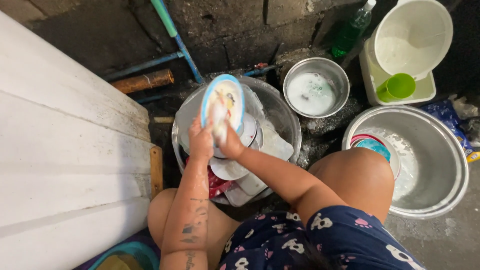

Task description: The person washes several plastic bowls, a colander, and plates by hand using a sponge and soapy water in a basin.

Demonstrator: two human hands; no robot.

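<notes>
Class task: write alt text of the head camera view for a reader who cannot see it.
A crouching person's left hand holds up a blue-rimmed plate while the right hand rubs its soapy face, above a metal basin stacked with dishes. A pot of sudsy water sits behind.

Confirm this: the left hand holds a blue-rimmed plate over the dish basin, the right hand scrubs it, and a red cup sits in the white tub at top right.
Not quite. The head view shows the cup is green, not red. The rest holds: the left hand holds the blue-rimmed plate over the dish basin, the right hand scrubs it, and the cup sits in the white tub.
</notes>
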